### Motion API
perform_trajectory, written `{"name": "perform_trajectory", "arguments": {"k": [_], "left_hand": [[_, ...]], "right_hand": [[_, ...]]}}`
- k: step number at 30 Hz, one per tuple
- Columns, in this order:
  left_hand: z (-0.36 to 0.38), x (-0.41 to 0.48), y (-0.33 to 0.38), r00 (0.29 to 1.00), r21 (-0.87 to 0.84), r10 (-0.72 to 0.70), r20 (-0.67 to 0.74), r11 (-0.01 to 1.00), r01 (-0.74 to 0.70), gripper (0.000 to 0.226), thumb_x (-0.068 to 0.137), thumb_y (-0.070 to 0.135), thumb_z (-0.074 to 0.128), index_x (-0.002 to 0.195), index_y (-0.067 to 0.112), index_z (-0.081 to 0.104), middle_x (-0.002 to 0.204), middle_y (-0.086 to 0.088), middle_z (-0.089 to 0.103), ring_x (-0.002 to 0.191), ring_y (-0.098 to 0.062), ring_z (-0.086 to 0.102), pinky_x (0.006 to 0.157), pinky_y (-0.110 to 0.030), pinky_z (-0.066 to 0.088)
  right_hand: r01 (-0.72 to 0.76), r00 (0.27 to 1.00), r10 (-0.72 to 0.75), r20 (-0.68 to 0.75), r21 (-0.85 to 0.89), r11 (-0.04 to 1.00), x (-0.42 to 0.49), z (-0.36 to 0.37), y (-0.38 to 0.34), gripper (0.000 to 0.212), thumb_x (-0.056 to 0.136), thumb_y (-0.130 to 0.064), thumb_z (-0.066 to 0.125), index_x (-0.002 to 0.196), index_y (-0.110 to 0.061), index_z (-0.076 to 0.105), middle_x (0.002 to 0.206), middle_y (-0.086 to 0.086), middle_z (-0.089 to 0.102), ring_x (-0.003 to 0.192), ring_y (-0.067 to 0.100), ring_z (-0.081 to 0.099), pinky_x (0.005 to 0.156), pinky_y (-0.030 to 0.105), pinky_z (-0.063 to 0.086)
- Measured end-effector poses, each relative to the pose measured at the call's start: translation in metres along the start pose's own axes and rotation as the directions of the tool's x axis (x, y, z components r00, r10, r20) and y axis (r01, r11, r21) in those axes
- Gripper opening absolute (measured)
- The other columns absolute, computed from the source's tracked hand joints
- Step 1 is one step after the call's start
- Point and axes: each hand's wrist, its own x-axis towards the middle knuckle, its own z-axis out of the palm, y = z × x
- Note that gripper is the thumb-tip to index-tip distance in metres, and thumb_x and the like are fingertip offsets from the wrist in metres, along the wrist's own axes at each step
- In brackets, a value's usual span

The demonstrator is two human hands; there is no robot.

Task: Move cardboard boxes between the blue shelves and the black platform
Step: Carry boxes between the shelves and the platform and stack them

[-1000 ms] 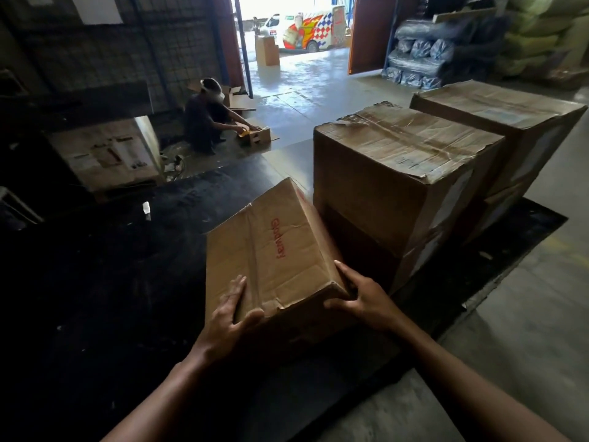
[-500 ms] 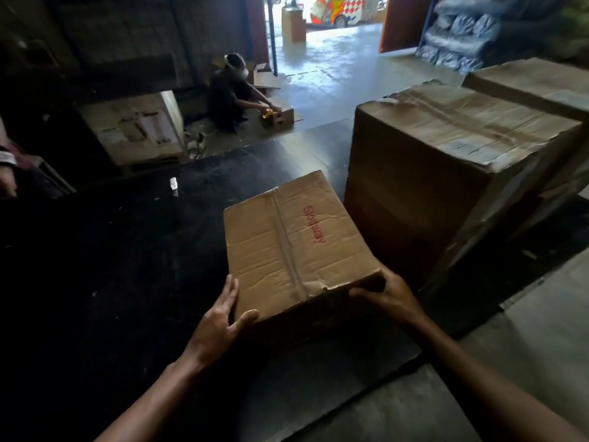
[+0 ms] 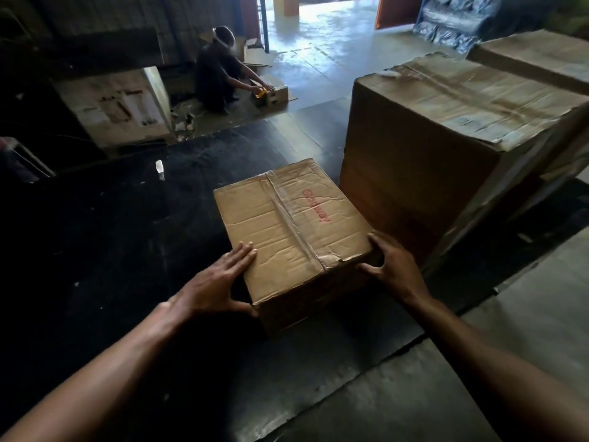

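So, a small box [image 3: 293, 237] with red lettering on top is seen sitting flat on the black platform [image 3: 127, 250], roughly center frame. It's parked just left of a much bigger box [image 3: 446, 148]; whether the two actually touch can't be made out. The left hand [image 3: 213, 282] is laid on the near left corner, fingers straight and close together on the top, thumb spread down onto the near side. The right hand [image 3: 395, 266] is wrapped round the near right corner, fingers bent over the edge and thumb pressed against the near face. A second big box [image 3: 535, 55] is set behind the first at upper right. Upper middle, a crouching person [image 3: 216, 74] is seen on the concrete floor, hands at a little carton [image 3: 275, 94]. Wrapped bundles [image 3: 452, 23] are stacked at top right.
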Motion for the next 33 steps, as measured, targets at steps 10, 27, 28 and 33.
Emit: {"name": "perform_trajectory", "arguments": {"k": [10,27,28,33], "left_hand": [[0.045,-0.038,0.068,0.973,0.058,-0.076,-0.22,0.994,0.091,0.121,0.066,0.093,0.044,0.147,0.004,0.041,0.155,-0.011,0.034,0.145,-0.024,0.031,0.116,-0.041,0.027],[0.02,0.049,0.076,0.995,0.068,-0.01,-0.098,0.998,0.016,0.119,0.067,0.089,0.046,0.156,0.013,0.023,0.163,-0.003,0.017,0.149,-0.011,0.01,0.12,-0.026,0.005],[0.009,0.049,0.058,0.998,0.063,0.018,-0.055,0.998,-0.015,0.12,0.066,0.09,0.044,0.157,0.016,0.018,0.163,0.001,0.011,0.149,-0.009,0.005,0.121,-0.027,0.005],[-0.036,0.043,-0.026,0.993,0.012,-0.12,0.019,0.993,0.12,0.122,0.06,0.085,0.062,0.157,0.027,0.014,0.161,0.014,0.001,0.148,-0.005,-0.002,0.122,-0.035,0.007]], "right_hand": [[0.014,0.993,-0.022,0.112,0.067,0.998,0.015,-0.008,-0.004,0.096,0.061,-0.05,0.086,0.141,-0.01,0.051,0.15,0.0,0.044,0.137,0.012,0.04,0.115,0.026,0.029],[-0.009,0.983,-0.014,0.185,0.123,0.992,-0.036,0.013,-0.043,0.115,0.057,-0.074,0.069,0.15,-0.014,0.037,0.159,-0.006,0.026,0.15,0.016,0.01,0.118,0.023,0.007],[-0.008,0.983,-0.014,0.18,0.118,0.993,-0.038,0.015,-0.044,0.119,0.055,-0.078,0.066,0.151,-0.014,0.034,0.16,-0.006,0.024,0.15,0.016,0.01,0.119,0.024,0.008],[0.016,0.99,-0.025,0.138,0.068,0.998,-0.041,0.022,-0.045,0.12,0.058,-0.076,0.069,0.152,-0.013,0.031,0.161,-0.003,0.022,0.15,0.018,0.011,0.122,0.031,0.012]]}}
